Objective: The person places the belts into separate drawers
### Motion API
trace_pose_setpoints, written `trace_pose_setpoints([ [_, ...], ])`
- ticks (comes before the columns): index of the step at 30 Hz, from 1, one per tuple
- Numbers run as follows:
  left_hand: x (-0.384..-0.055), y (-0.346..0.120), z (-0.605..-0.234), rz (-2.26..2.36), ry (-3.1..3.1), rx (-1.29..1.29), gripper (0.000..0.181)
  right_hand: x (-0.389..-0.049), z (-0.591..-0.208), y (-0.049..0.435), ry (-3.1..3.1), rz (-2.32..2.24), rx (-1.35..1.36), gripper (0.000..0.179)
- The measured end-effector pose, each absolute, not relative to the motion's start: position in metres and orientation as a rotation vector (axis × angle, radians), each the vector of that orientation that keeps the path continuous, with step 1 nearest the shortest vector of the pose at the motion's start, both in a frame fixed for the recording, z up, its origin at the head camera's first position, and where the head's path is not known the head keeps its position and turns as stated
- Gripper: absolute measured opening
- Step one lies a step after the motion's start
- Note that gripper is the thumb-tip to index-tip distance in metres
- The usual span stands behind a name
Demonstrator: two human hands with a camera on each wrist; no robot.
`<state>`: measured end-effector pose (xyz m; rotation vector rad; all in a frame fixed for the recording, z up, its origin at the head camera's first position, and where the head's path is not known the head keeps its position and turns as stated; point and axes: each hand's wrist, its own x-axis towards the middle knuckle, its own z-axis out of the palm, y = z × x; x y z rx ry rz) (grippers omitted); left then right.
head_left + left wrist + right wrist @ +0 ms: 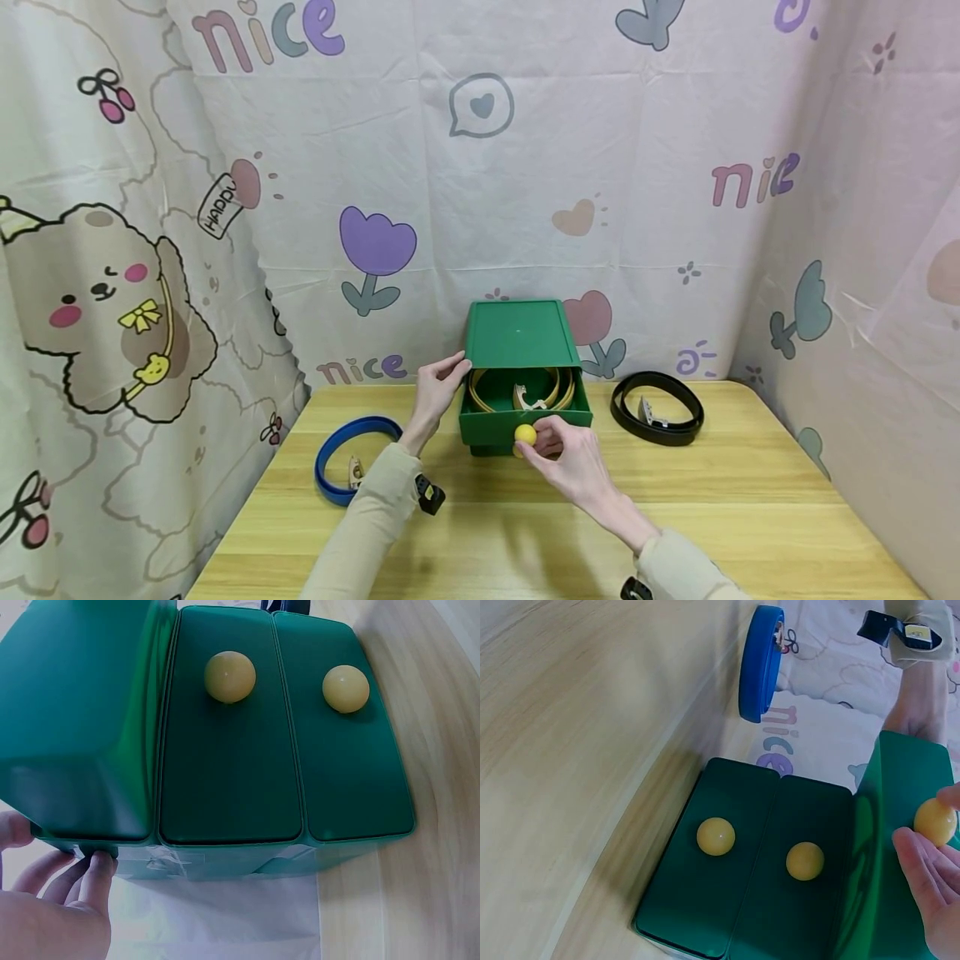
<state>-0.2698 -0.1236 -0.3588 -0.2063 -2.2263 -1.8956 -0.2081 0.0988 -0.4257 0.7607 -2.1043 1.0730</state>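
A green drawer box (517,332) stands at the back of the table, its top drawer (487,428) pulled out. Inside that drawer lies a coiled yellow-brown belt (567,393) with a shiny buckle. My right hand (576,460) pinches the drawer's round yellow knob (526,434) between thumb and fingers; this knob (934,821) also shows in the right wrist view. At the box's upper left edge, my left hand (435,396) holds the side with its fingertips. Two lower drawers with yellow knobs (229,676) are closed in the left wrist view.
A coiled blue belt (330,454) lies left of the box, by the left forearm. To the right is a coiled black belt (621,408) with a silver buckle. Patterned curtain (480,200) hangs behind the wooden table (750,517) and along both sides.
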Motion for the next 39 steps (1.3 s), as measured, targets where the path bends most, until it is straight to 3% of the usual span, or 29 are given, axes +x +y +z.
trace_pose_setpoints([
  [39,-0.2728,-0.1235,-0.361,-1.907,-2.211,-0.206,0.04,-0.2165,-0.4218,0.0972,-2.136,1.187,0.737,0.021],
])
